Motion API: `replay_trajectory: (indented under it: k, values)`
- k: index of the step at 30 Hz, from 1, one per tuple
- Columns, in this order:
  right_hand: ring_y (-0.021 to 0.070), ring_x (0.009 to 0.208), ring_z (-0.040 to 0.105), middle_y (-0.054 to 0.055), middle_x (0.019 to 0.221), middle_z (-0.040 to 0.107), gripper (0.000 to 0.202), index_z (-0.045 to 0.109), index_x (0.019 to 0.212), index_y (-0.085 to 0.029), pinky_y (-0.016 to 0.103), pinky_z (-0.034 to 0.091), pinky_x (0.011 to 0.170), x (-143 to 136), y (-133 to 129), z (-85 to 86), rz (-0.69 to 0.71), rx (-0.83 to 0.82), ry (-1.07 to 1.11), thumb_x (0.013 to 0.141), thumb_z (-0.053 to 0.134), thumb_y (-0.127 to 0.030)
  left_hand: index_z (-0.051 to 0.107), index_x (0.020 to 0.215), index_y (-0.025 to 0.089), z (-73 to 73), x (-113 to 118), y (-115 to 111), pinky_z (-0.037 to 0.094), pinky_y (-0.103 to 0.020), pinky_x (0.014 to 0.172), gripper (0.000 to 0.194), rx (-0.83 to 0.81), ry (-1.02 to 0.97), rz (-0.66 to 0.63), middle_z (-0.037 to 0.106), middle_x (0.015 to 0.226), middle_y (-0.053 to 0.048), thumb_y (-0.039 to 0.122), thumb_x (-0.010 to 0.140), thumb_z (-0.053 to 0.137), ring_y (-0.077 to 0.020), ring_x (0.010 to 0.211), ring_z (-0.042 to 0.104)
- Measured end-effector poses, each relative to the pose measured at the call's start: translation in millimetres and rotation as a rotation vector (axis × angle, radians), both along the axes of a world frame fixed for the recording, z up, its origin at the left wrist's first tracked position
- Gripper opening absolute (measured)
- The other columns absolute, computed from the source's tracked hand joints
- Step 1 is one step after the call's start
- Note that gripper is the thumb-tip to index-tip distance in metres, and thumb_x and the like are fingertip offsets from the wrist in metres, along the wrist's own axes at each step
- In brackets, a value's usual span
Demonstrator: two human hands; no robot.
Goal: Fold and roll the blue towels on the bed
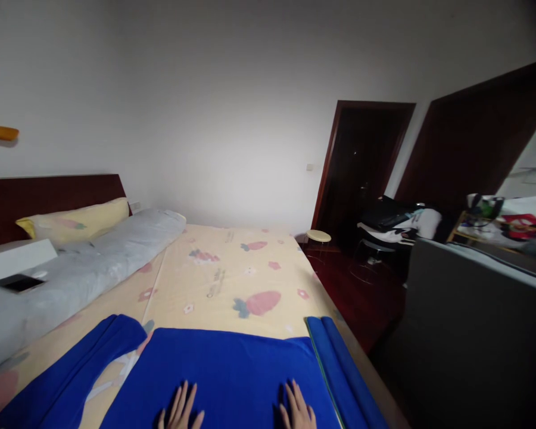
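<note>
A wide bed fills the left and middle of the view, covered by a pale yellow sheet printed with strawberries and small flowers, with a dark wooden headboard far left. Along its left side lies a long grey bolster, a yellow pillow behind it and a dark phone on the grey cloth nearer the camera. To the right stand dark doors and a cluttered grey cabinet. At the near edge of the bed a royal-blue garment is spread flat, one sleeve angled out to the left, the other sleeve folded into a narrow strip along the right edge. The left hand and right hand both rest flat on the cloth, fingers spread, gripping nothing. Judging by this, the cloth is being smoothed: pressing evenly outward from the middle with both palms would chase wrinkles to the edges, and the splayed left sleeve looks the least tidy part.
</note>
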State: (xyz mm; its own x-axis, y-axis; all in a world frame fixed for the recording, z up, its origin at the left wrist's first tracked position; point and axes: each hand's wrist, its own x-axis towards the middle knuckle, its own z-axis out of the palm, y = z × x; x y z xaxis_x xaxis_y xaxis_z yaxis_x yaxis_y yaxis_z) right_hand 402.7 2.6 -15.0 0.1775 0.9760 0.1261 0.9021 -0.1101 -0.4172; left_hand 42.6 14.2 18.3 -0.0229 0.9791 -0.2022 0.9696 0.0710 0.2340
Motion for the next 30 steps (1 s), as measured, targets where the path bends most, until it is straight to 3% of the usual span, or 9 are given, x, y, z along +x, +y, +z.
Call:
replay_trajectory:
  k: [4,8,13,19,21,24,26,27,30]
  values:
    - [0.0225,0.141,0.034,0.005,0.152,0.039,0.059,0.044,0.141,-0.027,0.047,0.035,0.112,39,60,29.8,0.023,-0.096,0.058,0.091,0.026,-0.051,0.011,0.152,0.025,17.1,-22,44,0.019,-0.053,0.117,0.070,0.118,0.115,0.153,0.012,0.162,-0.002,0.056,0.089,0.017,-0.0208,0.149,0.012]
    - [0.0222,0.143,0.028,0.009,0.153,0.036,0.065,0.038,0.145,-0.018,0.045,0.031,0.115,69,115,40.8,-0.049,-0.238,-0.051,0.091,0.021,-0.050,0.007,0.153,0.018,17.8,-52,110,0.023,-0.052,0.116,0.068,0.115,0.080,0.296,0.010,0.163,-0.005,0.046,0.091,0.011,-0.0202,0.149,0.014]
    - [0.0253,0.143,0.029,0.009,0.152,0.036,0.067,0.041,0.143,-0.018,0.049,0.030,0.115,88,143,19.9,-0.031,-0.261,-0.149,0.088,0.029,-0.054,0.014,0.152,0.021,1.2,-75,174,0.022,-0.057,0.115,0.067,0.094,0.029,0.258,0.015,0.163,-0.006,0.049,0.091,0.013,-0.0217,0.148,0.017]
    - [0.0289,0.141,0.033,0.010,0.151,0.040,0.064,0.046,0.141,-0.022,0.053,0.034,0.112,98,147,-10.0,-0.138,-0.094,-0.306,0.089,0.030,-0.056,0.010,0.153,0.028,-18.2,-86,182,0.021,-0.053,0.116,0.063,0.101,0.039,0.230,0.018,0.162,-0.003,0.047,0.093,0.016,-0.0185,0.148,0.020]
    - [0.0314,0.140,0.034,0.012,0.149,0.042,0.064,0.047,0.140,-0.021,0.057,0.032,0.112,92,147,-6.2,-0.161,-0.075,-0.295,0.090,0.029,-0.057,0.013,0.152,0.032,-17.8,-72,180,0.022,-0.056,0.115,0.062,0.154,0.063,0.244,0.022,0.161,-0.002,0.047,0.093,0.020,-0.0223,0.148,0.019]
    - [0.0316,0.141,0.032,0.011,0.150,0.039,0.061,0.044,0.142,-0.021,0.058,0.028,0.114,54,150,7.2,-0.078,-0.032,-0.226,0.094,0.027,-0.055,0.019,0.151,0.031,-17.1,-18,177,0.016,-0.059,0.116,0.061,0.210,0.078,0.197,0.022,0.161,-0.002,0.045,0.092,0.023,-0.0273,0.149,0.009]
    - [0.0263,0.142,0.029,0.004,0.153,0.034,0.057,0.038,0.145,-0.028,0.052,0.028,0.116,13,152,13.7,0.138,-0.004,-0.159,0.096,0.026,-0.054,0.021,0.150,0.032,-17.9,31,173,0.012,-0.053,0.119,0.058,0.237,0.055,0.049,0.020,0.161,0.003,0.041,0.093,0.022,-0.0237,0.149,0.006]
    - [0.0240,0.142,0.029,0.001,0.153,0.032,0.055,0.035,0.145,-0.032,0.049,0.029,0.116,-8,153,15.0,0.243,-0.003,-0.127,0.096,0.025,-0.055,0.021,0.150,0.033,-18.2,55,171,0.013,-0.050,0.120,0.057,0.237,0.017,-0.118,0.019,0.161,0.004,0.041,0.093,0.023,-0.0222,0.149,0.008]
    - [0.0240,0.142,0.029,0.001,0.153,0.029,0.057,0.033,0.144,-0.035,0.051,0.032,0.115,-50,155,12.8,0.341,-0.045,-0.083,0.094,0.027,-0.062,0.016,0.149,0.034,-17.1,102,165,0.020,-0.048,0.120,0.056,0.182,-0.071,-0.366,0.019,0.160,0.004,0.044,0.095,0.022,-0.0206,0.148,0.019]
